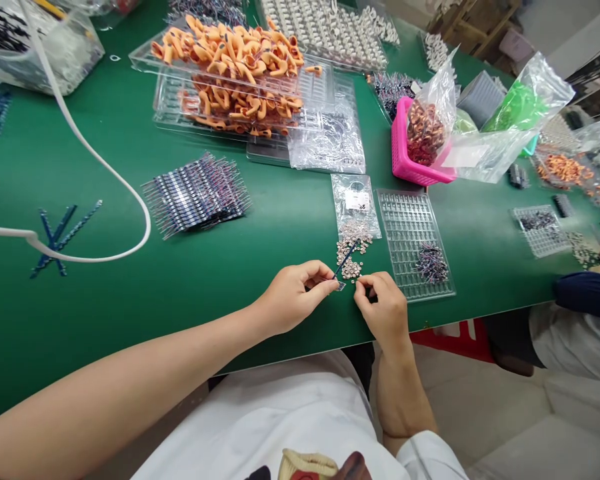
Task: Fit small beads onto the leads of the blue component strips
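My left hand (pixel 300 293) pinches a small dark part with a thin blue strip (pixel 345 259) rising from it. That strip reaches over a pile of small pale round pieces (pixel 351 269) on the green table (pixel 115 307). At the pile's near right edge, my right hand (pixel 383 307) has thumb and forefinger together at a tiny piece; whether it is gripped is too small to tell. Behind the pile lies a clear bag (pixel 353 200) with a white label. A ribbed clear tray (pixel 413 233) holding a heap of small dark parts (pixel 431 263) sits right of it.
Stacked trays of orange pieces (pixel 240 53) stand at the back. Bundled dark strips (pixel 199 195) lie left, near a white cable (pixel 105 163) and loose blue strips (pixel 55 245). A pink basket (pixel 415 150) holds bags. Another person's dark sleeve (pixel 587 293) shows far right.
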The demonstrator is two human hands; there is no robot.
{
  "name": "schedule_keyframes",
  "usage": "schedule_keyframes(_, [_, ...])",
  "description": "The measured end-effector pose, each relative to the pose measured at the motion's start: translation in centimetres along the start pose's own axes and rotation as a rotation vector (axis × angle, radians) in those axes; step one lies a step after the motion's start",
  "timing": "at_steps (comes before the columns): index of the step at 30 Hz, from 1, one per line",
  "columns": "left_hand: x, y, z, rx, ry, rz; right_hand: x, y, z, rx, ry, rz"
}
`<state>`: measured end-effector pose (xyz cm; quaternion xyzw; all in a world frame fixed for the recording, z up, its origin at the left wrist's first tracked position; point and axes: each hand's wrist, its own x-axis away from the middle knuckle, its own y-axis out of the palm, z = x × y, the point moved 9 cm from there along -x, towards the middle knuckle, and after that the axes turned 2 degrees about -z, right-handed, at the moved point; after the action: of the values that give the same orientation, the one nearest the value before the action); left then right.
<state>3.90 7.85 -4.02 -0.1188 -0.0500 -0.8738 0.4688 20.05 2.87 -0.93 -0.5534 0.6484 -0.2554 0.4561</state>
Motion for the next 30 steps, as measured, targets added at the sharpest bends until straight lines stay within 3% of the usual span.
schedule_keyframes(10, [0.9, 1.8, 0.7, 0.33, 0.067, -0.139, 0.9, -0.8, -1.5, -0.502, 0.166, 0.22])
schedule_keyframes(30, [1.4, 1.9, 1.0, 0.374, 0.053, -0.116, 1.7, -1.4, -2.6, -0.261, 0.023, 0.334])
